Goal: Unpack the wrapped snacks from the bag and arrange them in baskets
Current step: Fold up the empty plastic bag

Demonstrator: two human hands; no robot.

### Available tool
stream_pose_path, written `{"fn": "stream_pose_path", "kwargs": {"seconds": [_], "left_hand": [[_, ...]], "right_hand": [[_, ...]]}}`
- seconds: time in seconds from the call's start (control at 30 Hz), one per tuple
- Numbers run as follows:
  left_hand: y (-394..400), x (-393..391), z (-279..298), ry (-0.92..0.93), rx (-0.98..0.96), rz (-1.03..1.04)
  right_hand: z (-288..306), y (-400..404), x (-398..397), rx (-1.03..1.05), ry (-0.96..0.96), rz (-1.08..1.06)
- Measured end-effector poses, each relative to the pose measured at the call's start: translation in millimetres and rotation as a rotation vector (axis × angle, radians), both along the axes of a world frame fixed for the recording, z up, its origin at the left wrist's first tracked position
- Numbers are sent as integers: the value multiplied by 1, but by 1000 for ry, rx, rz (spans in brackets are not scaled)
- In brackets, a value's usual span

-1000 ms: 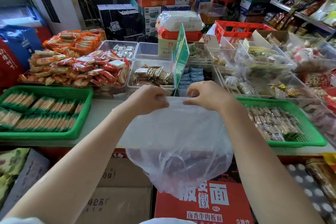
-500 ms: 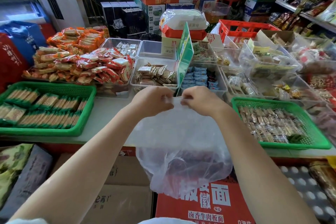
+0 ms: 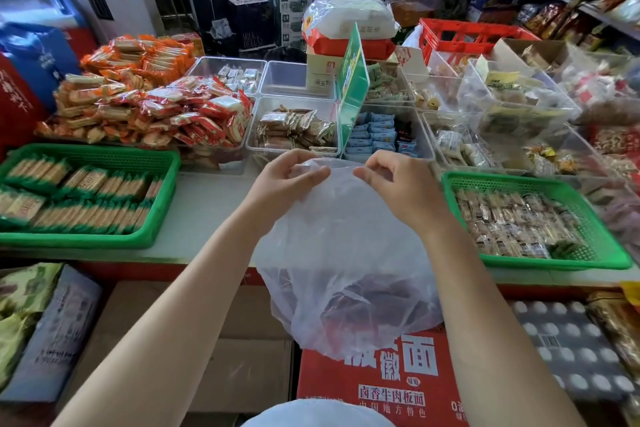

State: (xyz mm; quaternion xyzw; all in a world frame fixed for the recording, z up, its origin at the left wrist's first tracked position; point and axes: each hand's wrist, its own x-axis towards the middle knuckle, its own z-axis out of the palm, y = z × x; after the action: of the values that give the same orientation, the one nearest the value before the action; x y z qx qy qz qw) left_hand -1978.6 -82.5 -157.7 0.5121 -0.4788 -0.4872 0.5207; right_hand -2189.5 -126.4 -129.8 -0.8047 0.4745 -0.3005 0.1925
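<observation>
Head view: at the counter's [image 3: 207, 215] left front edge sits a green basket [image 3: 162, 218] lined with green-edged packets. Toward the middle, the left hand [image 3: 287, 180] pinches the translucent bag's [image 3: 346, 253] top edge, fingers curled on the plastic. The right hand [image 3: 398, 180] pinches it likewise, just beside. The bag hangs past the front edge, dark wrapped snacks [image 3: 363, 302] inside. A second green basket [image 3: 602, 239] sits at the right front edge.

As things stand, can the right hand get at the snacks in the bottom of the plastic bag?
Probably not yet. The right hand and left hand both pinch the plastic bag at its gathered top, and no opening shows. The dark snacks sit low inside; the mouth would need spreading first.
</observation>
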Motion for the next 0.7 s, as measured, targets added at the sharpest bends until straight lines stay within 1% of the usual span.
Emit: {"fn": "stream_pose_path", "kwargs": {"seconds": [0.1,0.17,0.2,0.27,0.3,0.33,0.4,0.47,0.57,0.7], "left_hand": [[3,-2,-1,11,-3,29],[4,1,-2,-61,4,64],[3,4,-4,-157,-5,89],[0,9,-10,-456,-55,176],[-1,9,-12,-576,-84,238],[-1,9,-12,-629,-103,307],[0,7,-10,-612,-117,411],[0,7,-5,-602,-79,451],[4,7,2,-595,58,414],[6,2,7,-609,170,319]], "right_hand": [[-7,-1,-6,42,-75,-12],[-9,-1,-13,105,-126,-5],[-10,-1,-15,131,-143,0],[-9,0,-18,154,-157,12],[-9,1,-18,154,-157,17],[-8,2,-17,152,-156,20],[-7,5,-15,143,-156,22],[-7,8,-14,123,-160,18],[-8,8,-14,91,-159,15],[-8,7,-16,84,-179,15]]}}
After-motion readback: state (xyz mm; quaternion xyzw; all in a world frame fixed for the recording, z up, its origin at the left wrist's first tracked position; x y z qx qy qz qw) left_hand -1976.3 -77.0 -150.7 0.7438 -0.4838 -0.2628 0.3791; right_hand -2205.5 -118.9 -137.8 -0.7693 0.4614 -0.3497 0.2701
